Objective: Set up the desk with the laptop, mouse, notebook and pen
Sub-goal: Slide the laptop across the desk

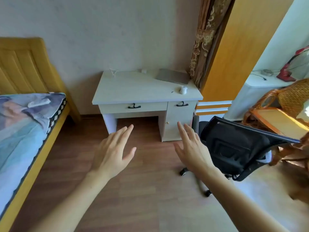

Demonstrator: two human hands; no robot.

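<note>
A white desk stands against the far wall. On its back right corner lies a closed grey laptop. A white mouse sits near the front right edge, with a tiny dark object beside it. A white charger with its cable lies along the back edge. I see no notebook or pen. My left hand and my right hand are stretched out over the floor, well short of the desk, fingers spread and holding nothing.
A black office chair on castors stands right of the desk. On the left is a bed with a yellow frame and a white power strip on it. A curtain, wicker furniture and a red lamp are at the right.
</note>
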